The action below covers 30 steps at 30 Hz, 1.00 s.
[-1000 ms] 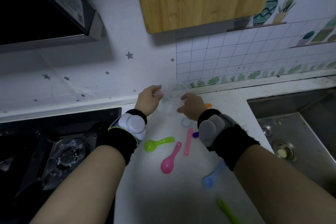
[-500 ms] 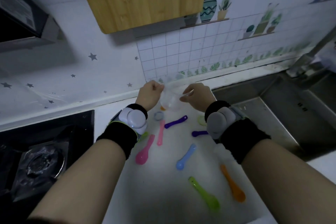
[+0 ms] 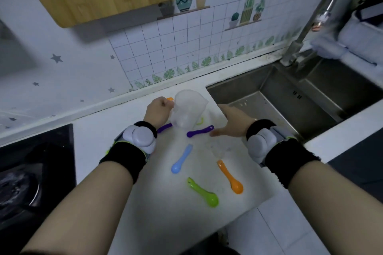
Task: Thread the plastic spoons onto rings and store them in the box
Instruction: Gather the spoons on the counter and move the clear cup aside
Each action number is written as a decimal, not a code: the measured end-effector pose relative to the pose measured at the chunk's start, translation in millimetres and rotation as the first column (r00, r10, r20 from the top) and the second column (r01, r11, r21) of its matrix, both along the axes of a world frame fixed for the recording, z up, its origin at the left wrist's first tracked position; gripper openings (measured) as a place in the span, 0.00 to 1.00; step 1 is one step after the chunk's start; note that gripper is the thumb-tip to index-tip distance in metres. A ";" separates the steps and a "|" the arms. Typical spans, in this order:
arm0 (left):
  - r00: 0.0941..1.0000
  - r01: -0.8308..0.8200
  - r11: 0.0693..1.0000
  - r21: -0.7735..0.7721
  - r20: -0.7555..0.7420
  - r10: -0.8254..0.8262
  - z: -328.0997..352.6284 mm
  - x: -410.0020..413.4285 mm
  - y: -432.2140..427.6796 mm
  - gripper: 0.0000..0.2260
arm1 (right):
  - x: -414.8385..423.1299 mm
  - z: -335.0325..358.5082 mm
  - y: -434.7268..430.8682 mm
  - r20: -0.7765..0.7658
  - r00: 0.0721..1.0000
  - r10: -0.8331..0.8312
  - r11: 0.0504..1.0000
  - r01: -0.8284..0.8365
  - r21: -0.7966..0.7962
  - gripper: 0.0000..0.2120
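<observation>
Countertop (image 3: 165,223) bears at least five spoons (image 3: 181,159); left hand (image 3: 158,113) grips box (image 3: 186,109), right hand (image 3: 234,122) spread.

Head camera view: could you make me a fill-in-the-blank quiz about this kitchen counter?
The hand gripping the clear box is the ___ one. The spoon nearest the open right hand is coloured ___. The spoon nearest the front edge of the counter is ___. The steel basin right of the counter is a ___.
Missing words: left, purple, green, sink.
</observation>
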<state>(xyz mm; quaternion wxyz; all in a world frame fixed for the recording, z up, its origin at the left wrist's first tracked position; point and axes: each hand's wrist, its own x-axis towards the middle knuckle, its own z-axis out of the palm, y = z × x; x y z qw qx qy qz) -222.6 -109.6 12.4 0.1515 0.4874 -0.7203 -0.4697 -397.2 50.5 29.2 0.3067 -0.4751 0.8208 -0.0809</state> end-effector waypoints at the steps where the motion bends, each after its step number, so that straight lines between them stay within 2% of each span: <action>1: 1.000 0.001 1.000 -0.007 0.015 -0.001 -1.4 0.5 3.5 0.10 | 0.8 -5.6 8.1 0.001 1.000 0.008 0.999 -0.008 0.037 0.49; 4: 0.999 0.000 1.000 -0.009 0.036 0.001 -5.4 5.3 8.5 0.10 | 6.5 -21.5 23.5 -0.044 0.999 0.016 0.992 -0.011 0.128 0.52; 7: 0.999 -0.009 1.000 -0.002 0.044 0.009 -7.7 9.7 11.5 0.12 | 12.4 -31.2 31.5 -0.069 0.997 0.015 0.989 -0.005 0.146 0.52; 11: 0.999 -0.011 1.000 -0.017 0.045 0.012 -9.6 13.5 14.6 0.10 | 16.4 -34.9 33.4 -0.089 0.996 -0.003 0.996 0.011 0.089 0.48; 15: 0.999 -0.029 0.999 -0.013 0.036 0.030 -9.1 16.1 17.8 0.11 | 18.4 -35.8 32.1 -0.168 0.986 0.001 0.997 0.011 0.072 0.40; 18: 0.998 -0.021 0.999 -0.026 0.058 0.022 -6.1 16.7 18.8 0.11 | 14.1 -25.6 25.4 -0.169 0.984 -0.054 0.996 0.064 0.054 0.38; 23: 0.995 0.005 0.999 -0.054 0.097 0.000 5.1 11.3 20.1 0.12 | -7.7 30.2 -1.4 -0.187 0.963 -0.196 0.980 0.183 -0.084 0.33; 26: 0.995 0.002 0.998 -0.063 0.103 0.004 12.8 6.3 23.9 0.09 | -18.3 72.4 -15.3 -0.208 0.949 -0.236 0.957 0.189 -0.222 0.34; 30: 0.992 0.040 0.997 -0.071 0.126 -0.031 23.5 -2.8 30.1 0.09 | -19.9 119.8 -30.3 -0.164 0.959 -0.232 0.914 0.157 -0.375 0.35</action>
